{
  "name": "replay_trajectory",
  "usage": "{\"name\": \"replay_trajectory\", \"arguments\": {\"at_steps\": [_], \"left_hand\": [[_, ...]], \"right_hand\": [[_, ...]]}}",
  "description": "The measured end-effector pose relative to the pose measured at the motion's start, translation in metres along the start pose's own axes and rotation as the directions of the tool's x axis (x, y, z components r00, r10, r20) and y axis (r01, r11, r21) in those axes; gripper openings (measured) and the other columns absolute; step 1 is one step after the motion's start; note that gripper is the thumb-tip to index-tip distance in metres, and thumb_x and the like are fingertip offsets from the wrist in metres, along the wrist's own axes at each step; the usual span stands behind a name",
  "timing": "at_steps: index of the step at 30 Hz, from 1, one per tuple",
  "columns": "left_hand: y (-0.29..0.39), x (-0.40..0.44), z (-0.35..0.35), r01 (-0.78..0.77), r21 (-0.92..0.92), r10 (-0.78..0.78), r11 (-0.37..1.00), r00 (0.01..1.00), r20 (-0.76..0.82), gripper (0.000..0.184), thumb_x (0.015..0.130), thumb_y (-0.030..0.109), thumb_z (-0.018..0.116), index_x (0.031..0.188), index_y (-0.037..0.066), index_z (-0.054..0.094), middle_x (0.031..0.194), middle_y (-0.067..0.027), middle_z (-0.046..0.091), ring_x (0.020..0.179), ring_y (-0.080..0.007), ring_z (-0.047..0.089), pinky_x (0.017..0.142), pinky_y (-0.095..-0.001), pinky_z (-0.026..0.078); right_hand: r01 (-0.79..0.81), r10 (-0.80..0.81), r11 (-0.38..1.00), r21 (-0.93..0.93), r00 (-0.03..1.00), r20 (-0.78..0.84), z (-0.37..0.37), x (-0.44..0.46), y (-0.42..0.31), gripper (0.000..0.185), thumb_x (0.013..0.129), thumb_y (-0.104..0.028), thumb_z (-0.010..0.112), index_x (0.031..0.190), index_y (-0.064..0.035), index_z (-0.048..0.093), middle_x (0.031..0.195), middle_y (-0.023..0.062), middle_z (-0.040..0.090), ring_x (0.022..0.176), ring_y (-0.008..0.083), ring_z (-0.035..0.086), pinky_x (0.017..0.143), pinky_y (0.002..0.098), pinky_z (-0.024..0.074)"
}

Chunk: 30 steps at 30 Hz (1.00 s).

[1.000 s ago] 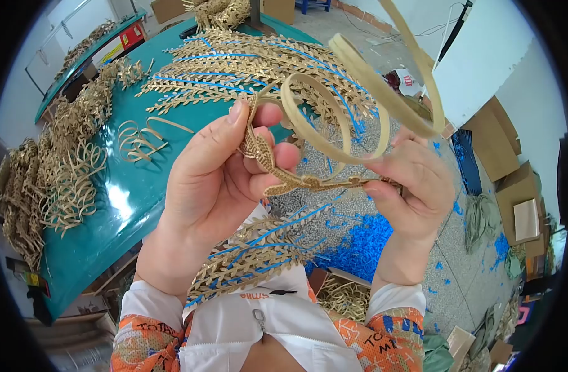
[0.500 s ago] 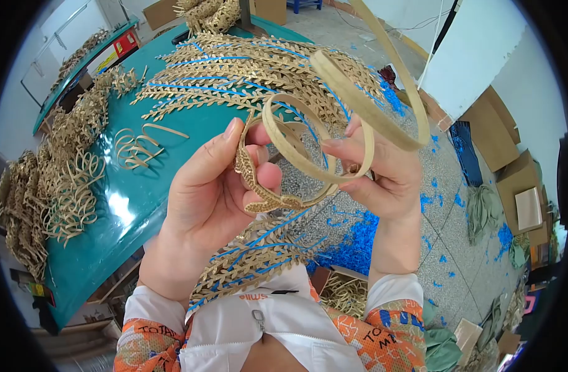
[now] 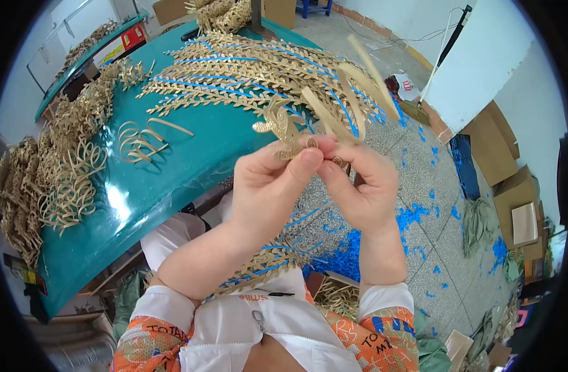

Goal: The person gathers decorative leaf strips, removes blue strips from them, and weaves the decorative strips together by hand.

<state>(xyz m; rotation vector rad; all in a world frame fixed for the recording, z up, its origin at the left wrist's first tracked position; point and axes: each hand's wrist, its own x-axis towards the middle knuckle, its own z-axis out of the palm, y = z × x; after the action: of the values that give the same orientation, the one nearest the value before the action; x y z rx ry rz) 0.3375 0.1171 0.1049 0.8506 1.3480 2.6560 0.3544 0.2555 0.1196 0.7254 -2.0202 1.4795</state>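
My left hand point(image 3: 265, 180) pinches a piece of gold leaf trim point(image 3: 277, 127), whose leaves stand up above the fingers. My right hand point(image 3: 363, 186) is closed on a beige strip point(image 3: 326, 116), and its loops rise blurred behind the fingertips. The two hands meet at thumbs and forefingers, so the spot where trim and strip come together is mostly hidden. Beneath the wrists, more gold leaf trim point(image 3: 259, 271) with blue strips lies across my lap. Beyond the hands, a wide bundle of gold leaf garlands point(image 3: 234, 68) is spread over the green table point(image 3: 197, 139).
Loose beige curls point(image 3: 141, 141) and a long heap of gold trim point(image 3: 73, 130) lie on the table's left side. Blue scraps point(image 3: 343, 257) litter the speckled floor. Cardboard boxes point(image 3: 513, 195) and green cloth point(image 3: 480, 226) stand along the right wall.
Both hands have come together, the left moving right. The open round loop they held apart is now drawn in at the fingertips, and the strip's loops have swung upward and back.
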Motion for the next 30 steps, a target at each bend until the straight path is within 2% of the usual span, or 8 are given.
{"name": "replay_trajectory", "arguments": {"at_steps": [2, 5, 8, 11, 15, 17, 19, 30], "left_hand": [[0.005, 0.005, 0.004, -0.044, -0.028, 0.043, 0.999, 0.997, -0.062, 0.018, 0.085, 0.011, 0.053, 0.094, -0.002, 0.060, 0.092, -0.0074, 0.061, 0.086, -0.0111, 0.055, 0.076, -0.0231, 0.044], [0.021, 0.014, 0.000, 0.032, 0.040, -0.028, 0.999, 0.995, -0.096, 0.024, 0.090, 0.018, 0.041, 0.093, -0.001, 0.056, 0.093, -0.0152, 0.060, 0.094, -0.0267, 0.058, 0.081, -0.0364, 0.048], [0.033, 0.020, -0.008, -0.019, -0.119, 0.013, 0.993, 0.999, -0.050, 0.026, 0.090, 0.020, 0.041, 0.093, 0.000, 0.056, 0.089, -0.0142, 0.061, 0.089, -0.0263, 0.059, 0.078, -0.0346, 0.049], [0.045, 0.023, -0.013, -0.038, -0.136, 0.032, 0.990, 0.999, -0.044, 0.027, 0.091, 0.022, 0.040, 0.094, 0.000, 0.056, 0.087, -0.0130, 0.062, 0.086, -0.0267, 0.060, 0.075, -0.0350, 0.050], [0.055, 0.022, -0.022, 0.002, -0.157, -0.004, 0.988, 1.000, -0.014, 0.028, 0.091, 0.023, 0.039, 0.095, 0.001, 0.055, 0.087, -0.0127, 0.062, 0.087, -0.0275, 0.060, 0.076, -0.0372, 0.050], [0.057, 0.020, -0.023, 0.018, -0.235, -0.018, 0.972, 1.000, 0.004, 0.028, 0.091, 0.024, 0.039, 0.096, 0.001, 0.055, 0.087, -0.0124, 0.062, 0.087, -0.0278, 0.060, 0.077, -0.0378, 0.050], [0.059, 0.018, -0.024, 0.042, -0.318, -0.033, 0.947, 0.999, 0.032, 0.028, 0.091, 0.024, 0.038, 0.097, 0.002, 0.054, 0.087, -0.0121, 0.062, 0.087, -0.0281, 0.060, 0.077, -0.0384, 0.050], [0.073, 0.008, -0.025, 0.230, -0.523, -0.196, 0.821, 0.973, 0.120, 0.031, 0.091, 0.027, 0.036, 0.100, 0.003, 0.053, 0.088, -0.0116, 0.062, 0.086, -0.0301, 0.060, 0.078, -0.0380, 0.050]], "right_hand": [[-0.078, 0.077, 0.996, 0.051, 0.997, 0.016, 0.002, -0.009, -0.007, 0.022, 0.076, -0.011, 0.061, 0.096, -0.0015, 0.059, 0.095, 0.0102, 0.061, 0.073, 0.0131, 0.057, 0.064, 0.0231, 0.0442], [-0.009, 0.107, 0.931, 0.365, 0.962, -0.250, 0.007, -0.017, -0.002, 0.038, 0.077, -0.014, 0.061, 0.111, 0.0022, 0.051, 0.107, 0.0134, 0.057, 0.083, 0.0153, 0.058, 0.073, 0.0256, 0.0448], [-0.049, 0.145, 0.942, 0.333, 0.951, -0.272, 0.002, -0.023, 0.017, 0.046, 0.079, -0.015, 0.060, 0.117, 0.0046, 0.045, 0.107, 0.0133, 0.056, 0.084, 0.0150, 0.057, 0.075, 0.0261, 0.0438], [-0.166, 0.155, 0.929, 0.332, 0.986, 0.059, 0.000, -0.036, 0.019, 0.042, 0.078, -0.013, 0.061, 0.114, 0.0043, 0.048, 0.100, 0.0122, 0.058, 0.080, 0.0140, 0.057, 0.072, 0.0244, 0.0438], [-0.299, 0.316, 0.933, 0.199, 0.947, -0.060, -0.001, -0.034, -0.015, 0.033, 0.073, -0.006, 0.065, 0.103, 0.0040, 0.055, 0.082, 0.0073, 0.061, 0.066, 0.0104, 0.053, 0.059, 0.0206, 0.0411], [-0.300, 0.304, 0.952, 0.054, 0.946, -0.114, -0.001, -0.030, -0.021, 0.030, 0.071, -0.004, 0.066, 0.098, 0.0038, 0.058, 0.076, 0.0062, 0.061, 0.061, 0.0098, 0.051, 0.055, 0.0195, 0.0394], [-0.077, 0.077, 0.997, 0.007, 0.985, -0.153, 0.001, -0.025, -0.022, 0.026, 0.069, -0.003, 0.066, 0.093, 0.0031, 0.061, 0.068, 0.0055, 0.058, 0.057, 0.0091, 0.049, 0.050, 0.0183, 0.0355], [0.106, -0.115, 0.988, -0.109, 0.991, -0.075, -0.010, -0.004, -0.031, 0.029, 0.062, -0.005, 0.069, 0.090, 0.0000, 0.063, 0.055, 0.0014, 0.051, 0.047, 0.0128, 0.041, 0.050, 0.0257, 0.0320]]}}
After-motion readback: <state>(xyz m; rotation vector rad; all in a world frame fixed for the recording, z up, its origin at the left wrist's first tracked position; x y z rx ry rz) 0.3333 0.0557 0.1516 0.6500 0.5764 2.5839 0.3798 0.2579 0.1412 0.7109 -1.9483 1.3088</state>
